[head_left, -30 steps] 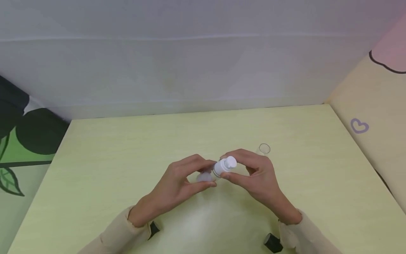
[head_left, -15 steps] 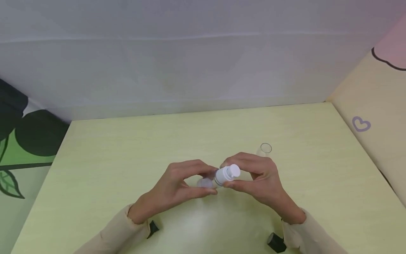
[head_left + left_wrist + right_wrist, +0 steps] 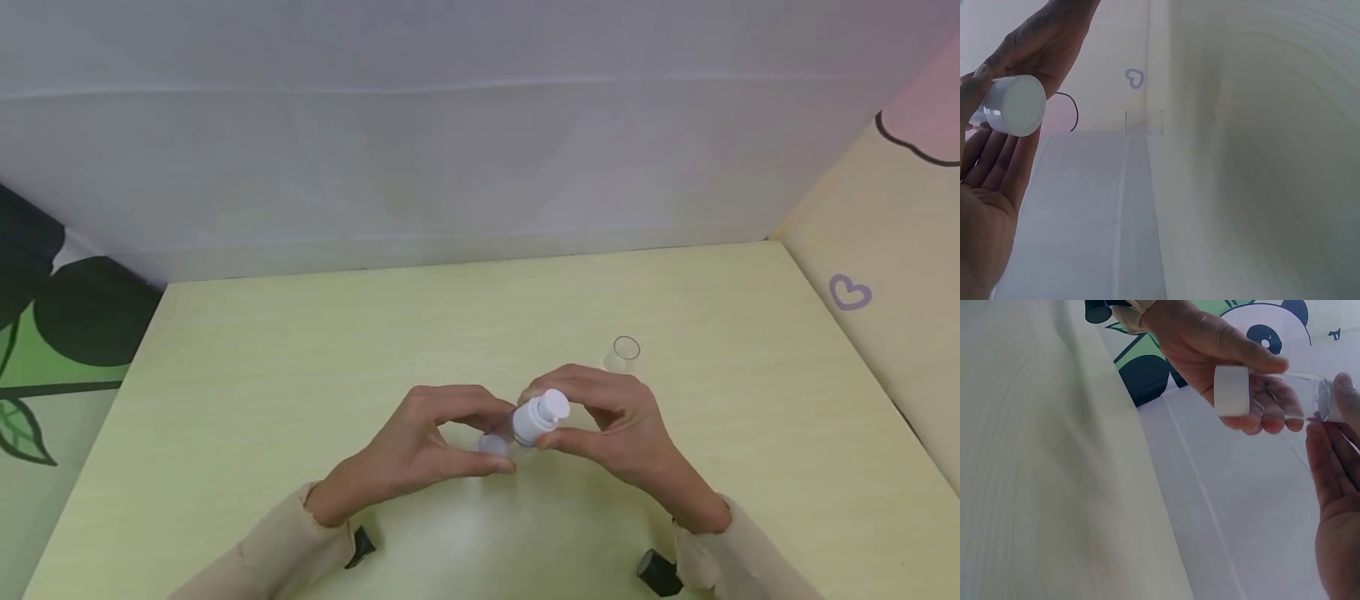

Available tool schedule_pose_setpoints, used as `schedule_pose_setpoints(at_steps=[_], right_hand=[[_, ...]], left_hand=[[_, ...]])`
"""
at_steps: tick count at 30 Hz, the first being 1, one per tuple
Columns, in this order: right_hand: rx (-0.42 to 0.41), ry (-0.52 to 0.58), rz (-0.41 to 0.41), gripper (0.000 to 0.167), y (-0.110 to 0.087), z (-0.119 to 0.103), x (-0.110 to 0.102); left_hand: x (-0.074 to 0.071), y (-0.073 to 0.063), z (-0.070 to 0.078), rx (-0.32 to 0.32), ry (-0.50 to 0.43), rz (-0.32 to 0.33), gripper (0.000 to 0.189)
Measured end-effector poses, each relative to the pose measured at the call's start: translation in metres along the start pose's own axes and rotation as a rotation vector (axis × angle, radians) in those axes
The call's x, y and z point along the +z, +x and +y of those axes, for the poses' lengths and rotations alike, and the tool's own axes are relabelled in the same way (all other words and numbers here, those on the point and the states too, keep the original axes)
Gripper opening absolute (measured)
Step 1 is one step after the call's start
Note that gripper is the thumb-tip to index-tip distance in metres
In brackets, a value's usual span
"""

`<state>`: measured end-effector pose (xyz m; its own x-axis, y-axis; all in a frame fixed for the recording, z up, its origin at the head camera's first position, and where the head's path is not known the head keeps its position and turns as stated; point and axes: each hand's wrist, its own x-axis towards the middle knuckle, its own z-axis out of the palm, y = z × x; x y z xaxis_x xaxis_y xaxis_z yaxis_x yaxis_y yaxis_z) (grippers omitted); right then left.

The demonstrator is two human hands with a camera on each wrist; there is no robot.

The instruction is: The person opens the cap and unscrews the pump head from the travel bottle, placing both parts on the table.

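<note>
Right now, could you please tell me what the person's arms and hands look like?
The arms wear long, slightly creased beige fabric sleeves: the left sleeve and the right sleeve both end at the wrist. The left hand and right hand are bare, without visible gloves or rings. A small black piece shows beside the left sleeve, a short black cylinder-like piece beside the right.

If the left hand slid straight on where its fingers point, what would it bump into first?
Probably the white pump top of the clear bottle: the left hand points that way, with the right hand around it. Exact depth is unclear.
</note>
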<state>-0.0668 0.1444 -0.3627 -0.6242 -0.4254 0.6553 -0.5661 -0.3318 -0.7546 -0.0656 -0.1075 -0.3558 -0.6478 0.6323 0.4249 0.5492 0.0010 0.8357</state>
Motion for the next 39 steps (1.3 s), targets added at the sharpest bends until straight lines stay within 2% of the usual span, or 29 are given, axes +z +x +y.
schedule_pose_setpoints(at_steps=[3,6,11,16,21,32,39], right_hand=[[0.046,-0.033,0.028,0.041,0.0,-0.004,0.003],[0.135,-0.056,0.064,0.048,-0.001,-0.011,0.007],[0.263,-0.031,0.13,0.054,-0.003,-0.019,0.014],[0.267,-0.033,0.159,0.053,-0.003,-0.021,0.019],[0.254,-0.048,0.17,0.047,-0.003,-0.022,0.021],[0.216,-0.057,0.135,0.044,-0.002,-0.028,0.02],[0.271,-0.079,0.12,0.046,0.0,-0.033,0.017]], left_hand=[[0.002,0.001,0.0,-0.009,0.032,0.046,0.038],[0.005,0.002,0.001,-0.012,0.047,0.097,0.04],[0.011,0.003,0.005,0.021,0.075,0.166,0.041],[0.014,0.007,0.008,0.055,0.144,0.177,0.04],[0.015,0.008,0.009,0.051,0.177,0.166,0.041],[0.015,0.009,0.018,-0.001,0.153,0.149,0.039],[0.013,0.01,0.021,-0.015,0.142,0.149,0.038]])
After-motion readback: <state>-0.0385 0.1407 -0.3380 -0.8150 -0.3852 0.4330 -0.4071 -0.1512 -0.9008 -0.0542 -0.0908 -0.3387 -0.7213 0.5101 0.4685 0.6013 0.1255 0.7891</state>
